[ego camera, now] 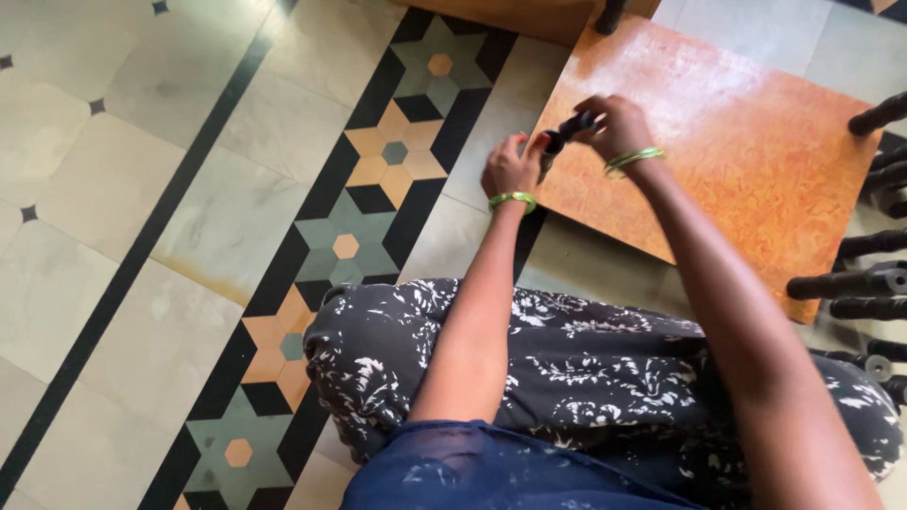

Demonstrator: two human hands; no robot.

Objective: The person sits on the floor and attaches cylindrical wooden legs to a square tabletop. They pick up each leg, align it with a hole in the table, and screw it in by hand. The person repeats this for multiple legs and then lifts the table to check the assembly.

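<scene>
An orange, marbled board [737, 142] lies flat on the tiled floor in front of me. At its near left corner stands a short black leg [567, 130]. My right hand [612, 123] grips the top of that leg, fingers curled around it. My left hand [510, 168] sits just left of the corner, with its fingers touching the leg's lower part. Both wrists carry green bangles. Another black leg [610, 15] sticks up at the board's far left corner.
Several loose black legs [850, 281] lie on the floor at the right edge. My lap, in dark patterned cloth [567, 359], fills the lower middle. A band of star-patterned tiles [368, 198] runs diagonally over the pale floor.
</scene>
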